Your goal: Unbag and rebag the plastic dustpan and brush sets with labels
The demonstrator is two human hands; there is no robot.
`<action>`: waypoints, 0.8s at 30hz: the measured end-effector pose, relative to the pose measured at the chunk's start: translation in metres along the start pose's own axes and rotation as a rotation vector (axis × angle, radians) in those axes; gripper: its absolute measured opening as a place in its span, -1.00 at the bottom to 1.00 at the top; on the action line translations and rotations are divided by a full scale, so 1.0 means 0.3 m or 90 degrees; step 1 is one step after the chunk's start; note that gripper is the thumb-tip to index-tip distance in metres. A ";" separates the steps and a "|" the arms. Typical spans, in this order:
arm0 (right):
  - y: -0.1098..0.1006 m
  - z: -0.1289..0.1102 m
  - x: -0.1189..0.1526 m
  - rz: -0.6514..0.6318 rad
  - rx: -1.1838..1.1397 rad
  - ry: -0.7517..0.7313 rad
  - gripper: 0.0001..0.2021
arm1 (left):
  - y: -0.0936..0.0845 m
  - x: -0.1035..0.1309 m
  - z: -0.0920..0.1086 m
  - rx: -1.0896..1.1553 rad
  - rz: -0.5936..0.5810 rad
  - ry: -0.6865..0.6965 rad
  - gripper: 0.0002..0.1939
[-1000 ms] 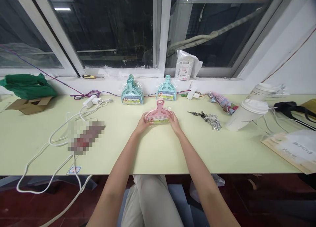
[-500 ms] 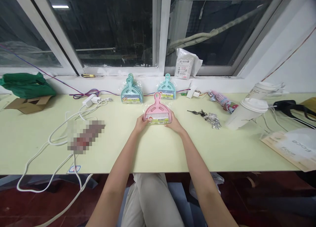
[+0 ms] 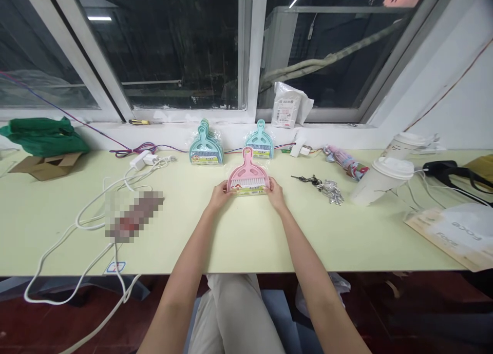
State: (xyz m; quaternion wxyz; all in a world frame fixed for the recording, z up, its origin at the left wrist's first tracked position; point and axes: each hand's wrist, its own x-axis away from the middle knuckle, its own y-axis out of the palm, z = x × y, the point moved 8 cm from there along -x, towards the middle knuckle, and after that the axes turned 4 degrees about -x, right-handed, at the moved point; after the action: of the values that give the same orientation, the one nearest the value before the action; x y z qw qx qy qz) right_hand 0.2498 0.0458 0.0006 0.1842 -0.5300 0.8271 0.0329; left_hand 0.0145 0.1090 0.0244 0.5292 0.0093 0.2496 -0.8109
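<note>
A pink dustpan and brush set in clear wrapping stands nearly upright on the table, its handle up and its printed label along the bottom. My left hand grips its lower left edge, and my right hand grips the lower right edge. Both hands have their fingers closed on it, partly hidden behind the set. Just behind it on the right is a turquoise dustpan set leaning near the wall. Several more turquoise sets stand in a row to the left.
White cables and a blurred object lie on the left. A green bag rests on a cardboard box. On the right are keys, a folded umbrella, a white cup and a paper bag.
The pink set has shifted slightly right and tilted back a little, with both hands still holding its lower sides. The whole view has moved slightly.
</note>
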 end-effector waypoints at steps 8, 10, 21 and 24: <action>0.018 -0.060 0.021 -0.010 0.167 -0.040 -0.59 | -0.045 0.018 0.011 -0.171 0.087 -0.047 -0.71; 0.020 -0.067 0.024 -0.012 0.206 -0.032 -0.60 | -0.045 0.024 0.026 -0.211 0.078 -0.060 -0.73; 0.027 -0.089 0.028 0.001 0.229 -0.032 -0.63 | -0.048 0.037 0.061 -0.323 0.059 -0.093 -0.79; 0.030 -0.091 0.029 0.004 0.231 -0.040 -0.64 | -0.053 0.036 0.050 -0.347 0.056 -0.099 -0.79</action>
State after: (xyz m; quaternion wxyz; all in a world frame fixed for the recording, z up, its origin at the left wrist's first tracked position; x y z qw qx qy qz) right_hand 0.2312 0.0353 0.0219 0.3026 -0.4840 0.8150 -0.0995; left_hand -0.0003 0.0985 0.0409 0.5647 -0.1846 0.4161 -0.6884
